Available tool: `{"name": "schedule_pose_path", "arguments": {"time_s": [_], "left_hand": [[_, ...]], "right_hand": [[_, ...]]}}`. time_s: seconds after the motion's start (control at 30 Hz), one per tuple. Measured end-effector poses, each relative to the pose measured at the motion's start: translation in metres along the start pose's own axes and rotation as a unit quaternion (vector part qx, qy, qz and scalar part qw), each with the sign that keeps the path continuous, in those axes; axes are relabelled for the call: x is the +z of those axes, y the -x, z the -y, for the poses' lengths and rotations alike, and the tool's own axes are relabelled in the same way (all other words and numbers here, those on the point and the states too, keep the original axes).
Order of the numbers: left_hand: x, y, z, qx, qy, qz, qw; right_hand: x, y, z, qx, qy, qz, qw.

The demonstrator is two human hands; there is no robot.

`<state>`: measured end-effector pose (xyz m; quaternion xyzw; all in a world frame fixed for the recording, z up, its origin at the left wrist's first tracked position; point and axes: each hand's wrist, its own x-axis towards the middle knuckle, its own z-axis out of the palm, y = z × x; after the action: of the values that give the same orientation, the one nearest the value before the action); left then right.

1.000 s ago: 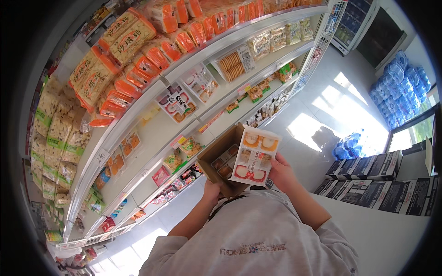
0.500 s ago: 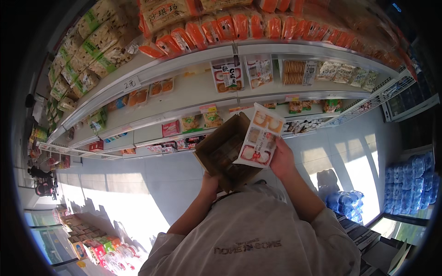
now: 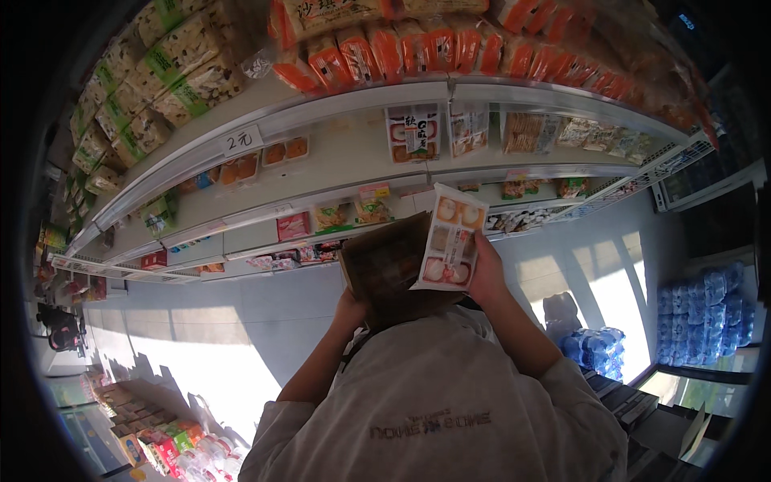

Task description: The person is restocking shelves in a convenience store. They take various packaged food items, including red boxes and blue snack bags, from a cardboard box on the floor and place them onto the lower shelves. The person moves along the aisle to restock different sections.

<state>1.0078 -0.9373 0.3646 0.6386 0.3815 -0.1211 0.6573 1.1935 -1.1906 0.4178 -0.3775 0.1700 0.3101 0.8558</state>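
My left hand [image 3: 351, 308] grips the lower left side of a brown cardboard box [image 3: 361, 269], its fingers partly hidden by the box. The box is tilted with its top open, and its inside is dark; what lies in it is hard to make out. In my right hand [image 3: 487, 277] is a flat, clear-wrapped tray of round pastries [image 3: 450, 239], held by its right edge. That pastry tray stands nearly upright over the right side of the box and covers part of its opening.
Ahead runs a white shelf unit [image 3: 337, 181] with a standing pastry pack [image 3: 413, 135] and other snacks. Orange-wrapped packs [image 3: 418, 52] fill its top. Blue-wrapped bottles [image 3: 594, 351] stand on the floor to the right, cartons [image 3: 165, 450] at the lower left.
The box and the pastry tray have shifted slightly, the tray now more upright and turned. My head view has moved a little, so the shelves sit differently.
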Motion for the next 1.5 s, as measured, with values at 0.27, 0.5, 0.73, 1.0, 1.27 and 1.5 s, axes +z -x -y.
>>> {"name": "schedule_pose_path", "arguments": {"time_s": [0.27,0.5,0.73,1.0,1.27,1.5], "left_hand": [[-0.006,-0.020,0.011,0.057,-0.158,-0.037,0.985],[0.017,-0.001,0.033,0.071,-0.213,-0.129,0.966],[0.039,0.045,0.030,-0.058,-0.228,-0.207,0.950],[0.062,0.055,0.078,-0.054,-0.147,-0.251,0.955],[0.084,0.045,0.055,-0.032,-0.149,-0.228,0.962],[0.090,0.009,0.077,-0.001,-0.206,-0.221,0.953]], "right_hand": [[0.001,-0.073,0.101,-0.311,0.280,-0.083,0.905],[0.024,-0.176,0.181,-0.424,0.448,0.001,0.787],[0.034,-0.227,0.161,-0.490,0.439,-0.002,0.753],[0.033,-0.223,0.158,-0.488,0.440,0.027,0.753],[0.017,-0.232,0.149,-0.454,0.497,0.007,0.740],[0.009,-0.213,0.144,-0.402,0.500,0.041,0.766]]}}
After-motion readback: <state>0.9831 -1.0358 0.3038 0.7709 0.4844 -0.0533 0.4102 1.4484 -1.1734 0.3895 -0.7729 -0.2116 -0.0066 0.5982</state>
